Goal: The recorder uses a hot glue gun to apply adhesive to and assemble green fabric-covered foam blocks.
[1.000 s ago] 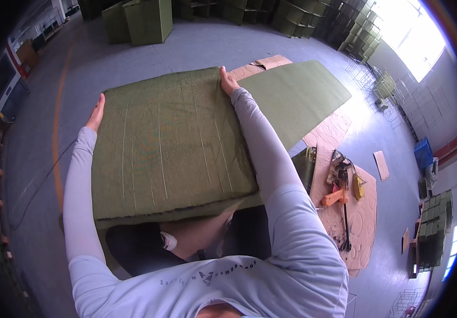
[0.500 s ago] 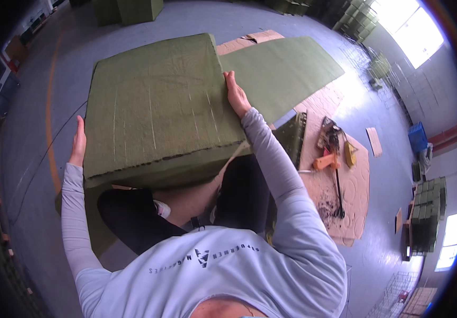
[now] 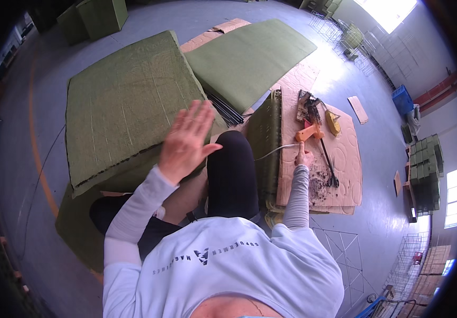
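1. Now the left hand [image 3: 186, 140] is spread flat, fingers splayed, its grip holding nothing; it hovers over the near edge of the green cushion [image 3: 128, 106], which lies tilted on the floor in front of the knees.
2. The right hand [image 3: 305, 157] rests on the cardboard sheet [image 3: 339, 159] beside an orange tool [image 3: 309, 132], touching a thin white cable [image 3: 276, 151]; whether its grip pinches the cable I cannot tell.
3. Half a second ago both hands clasped the cushion's sides and held it up; both have since let go and it has dropped lower.
4. The cushion's underside and the right fingertips stay hidden.
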The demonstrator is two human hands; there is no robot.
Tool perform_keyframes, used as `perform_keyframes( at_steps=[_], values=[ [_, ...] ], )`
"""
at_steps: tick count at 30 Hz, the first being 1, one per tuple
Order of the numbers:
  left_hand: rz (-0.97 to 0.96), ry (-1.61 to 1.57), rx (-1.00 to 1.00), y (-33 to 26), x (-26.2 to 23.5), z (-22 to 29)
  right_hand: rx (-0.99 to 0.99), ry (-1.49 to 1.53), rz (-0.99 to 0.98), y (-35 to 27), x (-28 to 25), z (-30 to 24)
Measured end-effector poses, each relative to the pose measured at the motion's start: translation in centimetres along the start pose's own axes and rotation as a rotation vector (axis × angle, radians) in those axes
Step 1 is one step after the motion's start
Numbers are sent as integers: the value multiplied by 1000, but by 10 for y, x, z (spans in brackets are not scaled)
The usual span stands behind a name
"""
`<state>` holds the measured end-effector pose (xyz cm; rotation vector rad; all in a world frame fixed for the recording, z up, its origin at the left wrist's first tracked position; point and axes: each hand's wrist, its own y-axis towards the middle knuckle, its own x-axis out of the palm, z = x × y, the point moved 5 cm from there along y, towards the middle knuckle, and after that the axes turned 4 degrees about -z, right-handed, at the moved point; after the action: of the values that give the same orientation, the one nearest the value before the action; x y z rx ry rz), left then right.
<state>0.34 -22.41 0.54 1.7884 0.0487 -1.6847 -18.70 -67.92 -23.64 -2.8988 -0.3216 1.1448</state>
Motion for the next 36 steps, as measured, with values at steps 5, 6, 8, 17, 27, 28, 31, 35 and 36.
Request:
perform_keyframes(
  at_steps=[5,6,8,17,27,28,31,35,36],
  values=[
    [-138,215,106,25,44,34,254,183,-155,47,18,-19],
    [-55,211,128,24,42,34,241,100,-80,56,17,-29],
    [-34,184,162,19,42,33,199,-139,32,69,26,-42],
    [75,162,252,5,36,22,281,866,-703,112,39,-37],
    [223,50,224,-12,14,2,-297,623,-669,-68,-45,-137],
    [264,41,224,-12,15,2,-297,576,-738,-89,-39,-145],
    [304,20,208,-11,19,2,-357,571,-949,-142,-24,-164],
    [328,-3,190,-13,17,0,-391,541,-1045,-170,-6,-181],
    [321,-17,180,-13,17,1,-410,503,-1034,-171,-4,-185]
  ],
)
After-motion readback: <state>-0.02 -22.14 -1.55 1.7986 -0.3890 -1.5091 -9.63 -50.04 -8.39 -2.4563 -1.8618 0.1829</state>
